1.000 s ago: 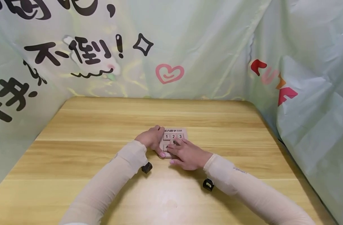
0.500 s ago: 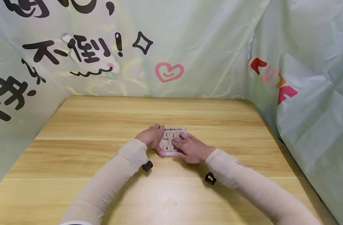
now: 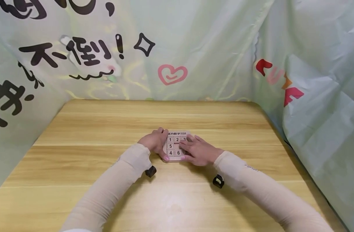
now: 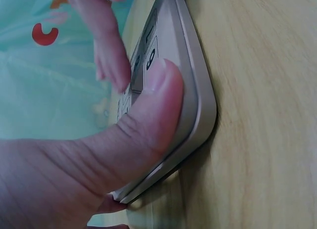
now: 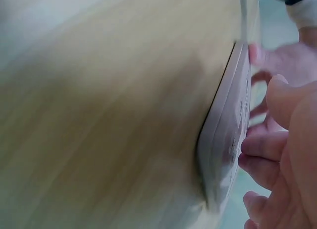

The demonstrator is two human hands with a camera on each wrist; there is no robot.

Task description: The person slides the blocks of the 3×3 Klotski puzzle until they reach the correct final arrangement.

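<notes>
A flat number sliding puzzle (image 3: 174, 158) with square tiles lies on the wooden table. Tiles 1, 2 and 3 form its top row, 5 (image 3: 170, 146) sits at the left of the middle row, and 4, 6 and 7 line the bottom. My left hand (image 3: 155, 143) grips the left side, its thumb (image 4: 157, 98) over the near corner and its fingers at the far end. Over the right part stretches my right hand (image 3: 201, 151), fingertips at the middle row and hiding tiles there. In the right wrist view its fingers (image 5: 265, 145) reach to the puzzle's face.
The wooden table (image 3: 171, 199) extends all around the puzzle. Pale green printed sheets (image 3: 217, 48) hang behind it and at both sides. Black devices (image 3: 218, 181) are strapped under both wrists, low over the tabletop.
My right hand has shifted right and slightly away across the puzzle. Tile 5 has slid left from the middle, and tiles 6 and 7 have come into view. My left hand keeps its grip.
</notes>
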